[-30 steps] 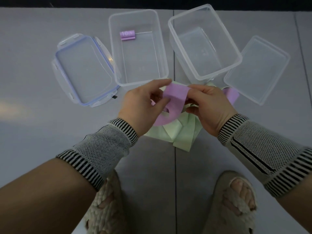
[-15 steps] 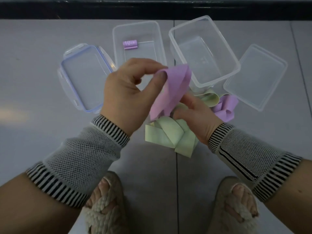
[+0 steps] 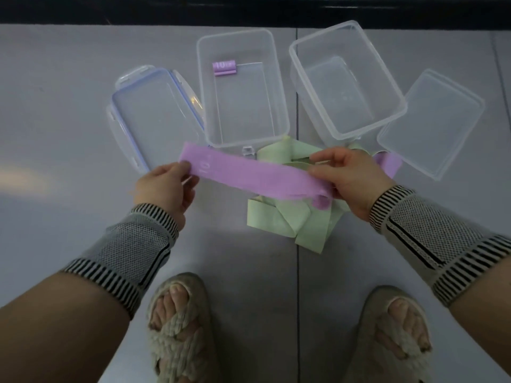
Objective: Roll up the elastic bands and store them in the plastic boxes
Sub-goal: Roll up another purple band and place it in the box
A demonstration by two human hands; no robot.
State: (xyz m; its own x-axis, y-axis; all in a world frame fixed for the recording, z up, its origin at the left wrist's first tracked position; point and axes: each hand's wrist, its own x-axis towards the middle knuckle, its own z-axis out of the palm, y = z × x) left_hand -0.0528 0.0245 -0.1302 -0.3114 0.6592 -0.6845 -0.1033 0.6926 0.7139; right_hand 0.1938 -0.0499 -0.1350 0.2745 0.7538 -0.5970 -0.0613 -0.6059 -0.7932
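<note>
A purple elastic band (image 3: 249, 175) is stretched flat between my hands above the grey floor. My left hand (image 3: 166, 186) pinches its left end, my right hand (image 3: 351, 181) pinches its right end. Under it lie several pale green bands (image 3: 287, 225) in a loose heap, and another purple band (image 3: 390, 164) shows behind my right hand. Two clear plastic boxes stand open beyond them: the left box (image 3: 279, 87) holds one rolled purple band (image 3: 224, 68), the right box (image 3: 298, 64) holds nothing.
A clear lid with blue seal and clips (image 3: 152, 114) lies left of the boxes, a plain clear lid (image 3: 431, 123) at the right. A dark wall base (image 3: 249, 9) runs along the top. My two sandalled feet (image 3: 179, 327) are at the bottom.
The purple band was bunched and lifted between both hands; my hands have moved apart and lower, pulling it out flat and straight.
</note>
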